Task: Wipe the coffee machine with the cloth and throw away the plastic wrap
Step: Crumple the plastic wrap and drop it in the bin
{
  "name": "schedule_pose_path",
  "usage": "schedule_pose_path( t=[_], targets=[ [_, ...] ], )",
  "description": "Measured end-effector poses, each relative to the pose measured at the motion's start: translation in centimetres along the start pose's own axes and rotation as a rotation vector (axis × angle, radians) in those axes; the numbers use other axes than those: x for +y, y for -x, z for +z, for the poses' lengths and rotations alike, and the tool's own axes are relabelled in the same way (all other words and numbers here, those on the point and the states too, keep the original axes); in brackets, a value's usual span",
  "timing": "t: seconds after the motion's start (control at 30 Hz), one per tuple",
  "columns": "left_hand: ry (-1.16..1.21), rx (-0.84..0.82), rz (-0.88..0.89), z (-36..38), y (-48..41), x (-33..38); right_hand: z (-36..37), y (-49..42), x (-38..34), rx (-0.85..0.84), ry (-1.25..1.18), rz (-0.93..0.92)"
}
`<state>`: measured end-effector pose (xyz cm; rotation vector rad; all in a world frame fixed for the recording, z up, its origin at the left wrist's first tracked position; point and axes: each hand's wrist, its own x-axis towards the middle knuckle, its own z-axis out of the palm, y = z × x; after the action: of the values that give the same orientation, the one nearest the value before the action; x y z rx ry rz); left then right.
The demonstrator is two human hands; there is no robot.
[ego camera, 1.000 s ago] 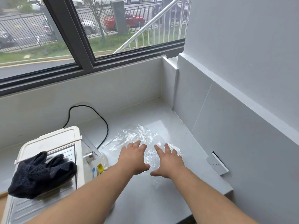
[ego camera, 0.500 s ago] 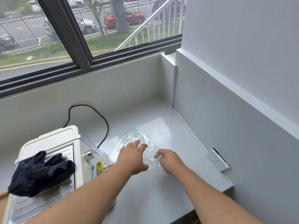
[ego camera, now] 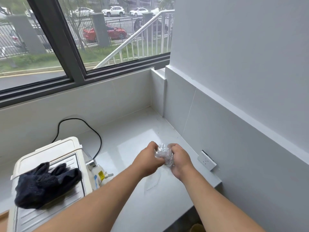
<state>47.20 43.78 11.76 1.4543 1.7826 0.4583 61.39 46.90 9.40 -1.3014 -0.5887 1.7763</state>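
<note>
The clear plastic wrap [ego camera: 163, 154] is scrunched into a small wad, lifted just above the white counter [ego camera: 133, 136]. My left hand [ego camera: 148, 160] and my right hand [ego camera: 179, 159] both close around it from either side. A thin tail of film trails down below the wad. At the lower left stands the cream coffee machine [ego camera: 50, 152], with a dark knitted cloth [ego camera: 45, 184] lying crumpled on its ribbed metal top.
A black power cord [ego camera: 78, 120] loops from the machine along the back wall. A white socket [ego camera: 206, 160] sits low on the right wall near the counter's front corner. A window runs above the tiled backsplash.
The wrap lay spread flat under both open hands a second ago. My hands have gathered it inward, balled it up and raised it off the counter.
</note>
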Motion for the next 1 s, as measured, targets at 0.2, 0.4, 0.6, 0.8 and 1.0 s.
schedule_pose_path(
  t=[0.2,0.4,0.6,0.8,1.0],
  targets=[
    [0.136,0.067,0.099,-1.0,3.0,1.8,0.6,5.2,0.1,0.119,0.224,-0.026],
    [0.275,0.073,0.239,-1.9,6.8,3.4,0.0,9.8,1.2,-0.189,-0.054,0.16],
    [-0.069,0.011,0.414,-1.4,10.1,2.6,0.3,13.3,0.1,0.144,-0.047,-0.088],
    [-0.199,-0.145,0.596,-0.1,12.9,2.2,-0.4,16.5,1.5,0.222,-0.032,-0.094],
    [-0.26,-0.111,0.653,1.4,13.6,2.5,-1.7,19.4,2.1,0.102,-0.165,-0.089]
  ],
)
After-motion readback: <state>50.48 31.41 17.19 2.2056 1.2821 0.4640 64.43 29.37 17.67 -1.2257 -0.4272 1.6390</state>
